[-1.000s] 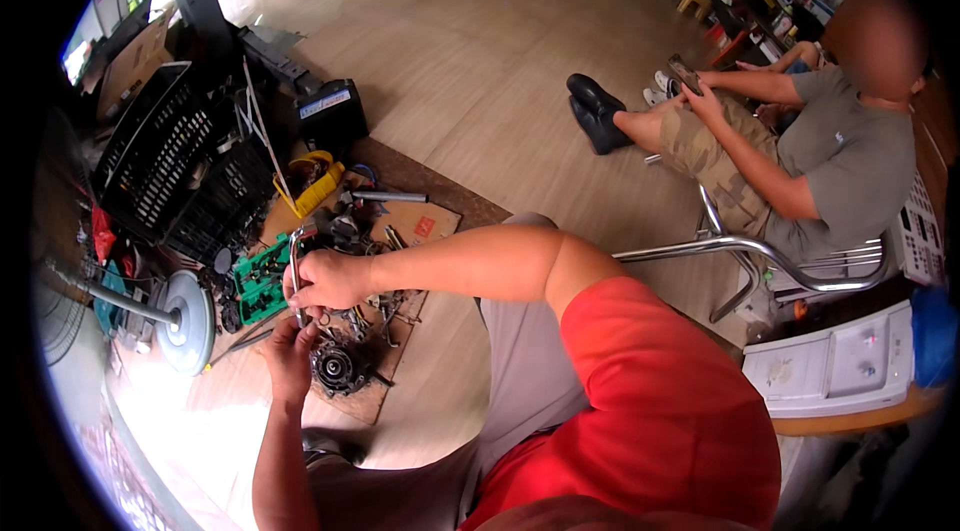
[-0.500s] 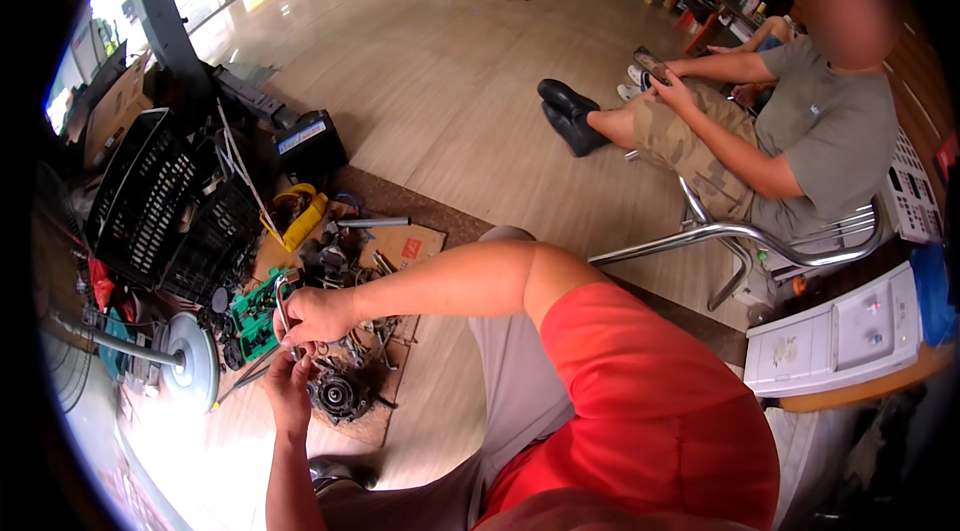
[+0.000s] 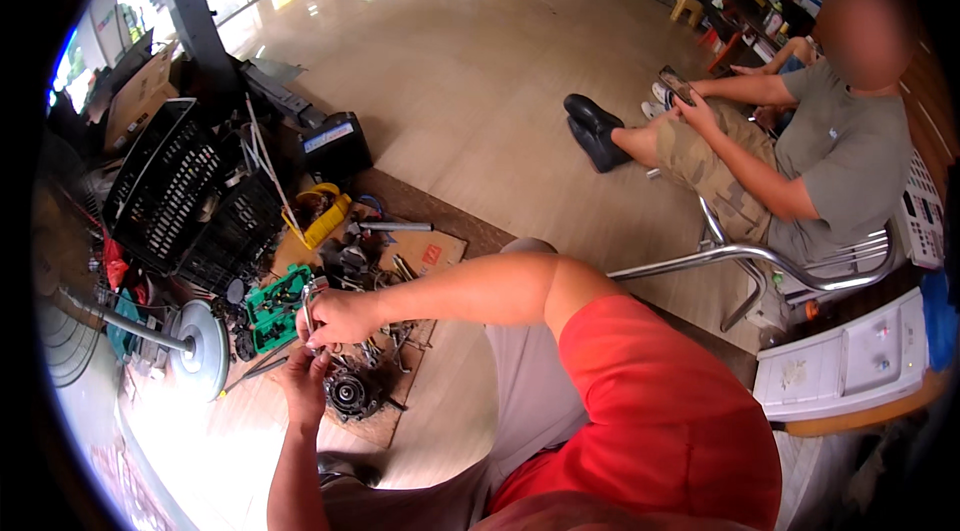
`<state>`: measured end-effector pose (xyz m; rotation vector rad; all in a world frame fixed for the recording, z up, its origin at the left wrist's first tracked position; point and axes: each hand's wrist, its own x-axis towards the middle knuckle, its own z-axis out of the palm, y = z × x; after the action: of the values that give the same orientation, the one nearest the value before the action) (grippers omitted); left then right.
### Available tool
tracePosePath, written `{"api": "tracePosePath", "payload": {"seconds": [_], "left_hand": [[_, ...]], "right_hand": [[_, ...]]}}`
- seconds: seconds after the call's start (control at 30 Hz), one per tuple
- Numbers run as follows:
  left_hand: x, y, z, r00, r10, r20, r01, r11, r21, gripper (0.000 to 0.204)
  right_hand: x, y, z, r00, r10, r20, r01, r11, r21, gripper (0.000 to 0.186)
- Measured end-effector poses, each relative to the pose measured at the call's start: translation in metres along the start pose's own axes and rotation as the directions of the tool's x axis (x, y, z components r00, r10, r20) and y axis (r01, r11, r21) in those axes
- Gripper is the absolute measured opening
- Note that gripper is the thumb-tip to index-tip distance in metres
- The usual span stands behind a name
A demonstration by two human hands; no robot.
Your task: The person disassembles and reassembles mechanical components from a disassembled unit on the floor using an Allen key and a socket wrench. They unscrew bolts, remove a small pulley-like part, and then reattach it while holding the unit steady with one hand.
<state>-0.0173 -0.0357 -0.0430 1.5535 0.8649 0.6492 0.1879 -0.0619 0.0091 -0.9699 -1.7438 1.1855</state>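
My right hand (image 3: 342, 317) is closed around a shiny metal wrench (image 3: 308, 301), its head sticking up above the fingers. Just below, my left hand (image 3: 304, 377) has its fingers pinched together, meeting the right hand. What the left fingers grip is too small to make out. Beside the hands, a dark, greasy round mechanical part (image 3: 347, 394) with a ringed centre lies on a cardboard sheet (image 3: 446, 253). An open green tool case (image 3: 268, 329) sits to the left of my right hand.
Black crates (image 3: 160, 193), a car battery (image 3: 336, 147), a yellow object (image 3: 326, 223) and a metal tube (image 3: 398, 226) lie beyond the hands. A round grey stand base (image 3: 199, 351) is at left. At right, a person (image 3: 840, 151) sits on a chrome-framed chair (image 3: 735, 251), holding a phone.
The whole view has shifted, so everything sits a little farther right and lower. Both hands keep together at the wrench with nearly the same grip.
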Motion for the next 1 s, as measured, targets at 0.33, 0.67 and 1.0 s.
{"api": "tracePosePath", "payload": {"seconds": [0.33, 0.67, 1.0], "left_hand": [[0.000, 0.001, -0.003, 1.000, -0.020, -0.001, 0.020, 1.000, -0.015, 0.009], [0.000, 0.001, -0.005, 0.999, -0.047, 0.027, 0.047, 0.999, 0.026, 0.008], [0.002, 0.004, -0.005, 0.998, -0.064, -0.005, 0.064, 0.997, -0.052, 0.012]], "right_hand": [[0.000, -0.003, 0.001, 0.998, 0.050, -0.029, -0.048, 0.997, 0.056, 0.010], [-0.001, -0.002, 0.000, 0.999, 0.008, -0.038, -0.012, 0.996, -0.089, 0.011], [-0.003, 0.006, 0.003, 0.977, -0.197, -0.084, 0.158, 0.928, -0.336, 0.018]]}}
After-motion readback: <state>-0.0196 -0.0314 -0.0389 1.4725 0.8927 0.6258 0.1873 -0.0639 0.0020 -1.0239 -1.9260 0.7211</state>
